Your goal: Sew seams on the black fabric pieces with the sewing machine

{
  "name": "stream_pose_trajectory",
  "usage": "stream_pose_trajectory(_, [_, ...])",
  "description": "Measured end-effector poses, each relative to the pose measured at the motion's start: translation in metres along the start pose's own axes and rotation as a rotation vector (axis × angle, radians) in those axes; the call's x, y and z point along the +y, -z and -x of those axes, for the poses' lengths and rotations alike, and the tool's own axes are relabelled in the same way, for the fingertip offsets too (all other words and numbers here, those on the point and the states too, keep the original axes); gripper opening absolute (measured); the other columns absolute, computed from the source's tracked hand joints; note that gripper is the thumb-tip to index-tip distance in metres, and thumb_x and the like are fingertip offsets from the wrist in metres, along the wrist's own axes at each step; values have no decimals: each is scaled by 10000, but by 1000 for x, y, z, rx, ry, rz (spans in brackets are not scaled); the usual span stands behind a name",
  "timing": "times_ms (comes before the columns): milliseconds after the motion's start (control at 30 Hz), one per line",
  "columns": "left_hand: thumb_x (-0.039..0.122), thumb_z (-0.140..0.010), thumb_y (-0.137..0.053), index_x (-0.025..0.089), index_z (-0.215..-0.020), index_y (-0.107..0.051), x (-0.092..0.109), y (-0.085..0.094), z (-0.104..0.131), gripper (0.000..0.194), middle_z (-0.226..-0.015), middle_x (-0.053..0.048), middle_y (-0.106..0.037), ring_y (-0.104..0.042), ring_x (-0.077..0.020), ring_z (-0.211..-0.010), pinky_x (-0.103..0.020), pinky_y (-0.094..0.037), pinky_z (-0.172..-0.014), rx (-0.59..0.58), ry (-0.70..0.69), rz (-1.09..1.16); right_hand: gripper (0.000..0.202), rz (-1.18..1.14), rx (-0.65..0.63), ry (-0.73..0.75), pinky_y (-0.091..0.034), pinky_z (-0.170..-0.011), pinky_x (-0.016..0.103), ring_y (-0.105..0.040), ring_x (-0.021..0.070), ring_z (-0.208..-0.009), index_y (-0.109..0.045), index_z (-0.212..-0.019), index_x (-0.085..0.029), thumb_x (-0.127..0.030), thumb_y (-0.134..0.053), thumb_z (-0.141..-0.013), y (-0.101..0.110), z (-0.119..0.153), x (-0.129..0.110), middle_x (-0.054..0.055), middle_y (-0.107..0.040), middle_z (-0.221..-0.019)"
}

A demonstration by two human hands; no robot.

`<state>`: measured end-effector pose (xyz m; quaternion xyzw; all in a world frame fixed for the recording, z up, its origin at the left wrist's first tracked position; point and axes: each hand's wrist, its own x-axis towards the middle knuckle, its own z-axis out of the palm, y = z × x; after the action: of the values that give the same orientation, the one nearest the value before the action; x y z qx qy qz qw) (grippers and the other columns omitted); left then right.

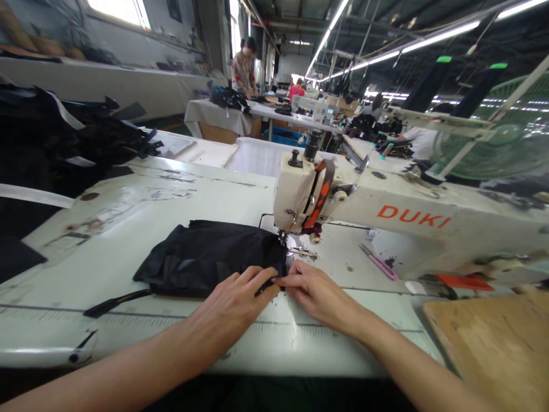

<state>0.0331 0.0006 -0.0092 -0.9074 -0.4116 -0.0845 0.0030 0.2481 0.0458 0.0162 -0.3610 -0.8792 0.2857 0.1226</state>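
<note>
A black fabric pouch point(206, 252) lies flat on the pale sewing table, its right edge beside the needle area of the sewing machine point(300, 194). A dark strap end point(115, 301) sticks out from its lower left corner. My left hand point(246, 292) rests on the pouch's near right corner, thumb and fingers closed on the fabric. My right hand point(311, 289) meets it at that same corner, its fingers pinched on the edge near the left fingertips. What exactly lies between the fingertips is partly hidden.
Pink-handled snips point(380, 263) lie on the machine bed to the right. A heap of black fabric pieces point(64, 143) covers the table's left side. A wooden board point(493, 337) sits at the right front. A green fan point(506, 131) stands behind the machine, and people work farther back.
</note>
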Motion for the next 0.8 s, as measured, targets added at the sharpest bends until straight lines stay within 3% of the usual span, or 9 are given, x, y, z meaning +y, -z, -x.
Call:
stream_pose_trajectory(67, [11, -843, -517, 221, -1276, -504, -2, -1, 0, 482, -1286, -75, -561, -507, -241, -1152, -360, -480, -923, -7, -44, 34, 320, -47, 12, -21, -442, -778, 249, -590, 152, -866, -711, -1092, -286, -120, -507, -909, -2, 2, 2, 28, -613, -958])
stream_pose_trajectory(133, [-1, -832, -523, 213, -1290, -502, -4, -2, 1, 506, -1277, -86, -586, -510, -242, -1176, -366, -476, -935, -7, -67, 44, 257, -112, 67, -142, -450, -787, 244, -619, 150, -850, -723, -1035, -253, -144, -537, -896, 0, -1, 6, 18, -655, -919])
stream_pose_trajectory(233, [-45, -797, -493, 221, -1314, -494, -6, -2, 3, 581, -1324, -98, -575, -513, -251, -1207, -378, -486, -910, -9, -64, 34, 186, -148, 161, -327, -462, -700, 246, -638, 146, -672, -703, -971, -183, -253, -543, -908, 3, -13, 14, 4, -672, -731])
stream_pose_trajectory(367, [-64, -798, -450, 222, -1304, -511, -6, -1, 4, 584, -1325, -92, -585, -532, -245, -1205, -376, -496, -877, -8, -73, 52, 329, -192, 80, -426, -445, -582, 224, -576, 120, -458, -673, -677, -167, -405, -575, -881, 5, -34, 21, -26, -578, -478])
stream_pose_trajectory(533, [-84, -790, -414, 212, -1317, -495, -6, 0, 2, 610, -1332, -89, -576, -524, -250, -1220, -362, -486, -851, -32, -77, 52, 291, -278, -45, -454, -414, -480, 195, -505, 79, -381, -675, -612, -170, -410, -692, -775, 5, -46, 25, -31, -611, -499])
stream_pose_trajectory(800, [-83, -811, -372, 218, -1292, -538, -2, 8, 0, 591, -1315, -93, -563, -565, -226, -1151, -321, -496, -827, -68, -52, 72, 215, -345, -79, -438, -421, -471, 167, -504, 56, -391, -678, -636, -168, -323, -658, -783, 5, -37, 22, -35, -647, -553])
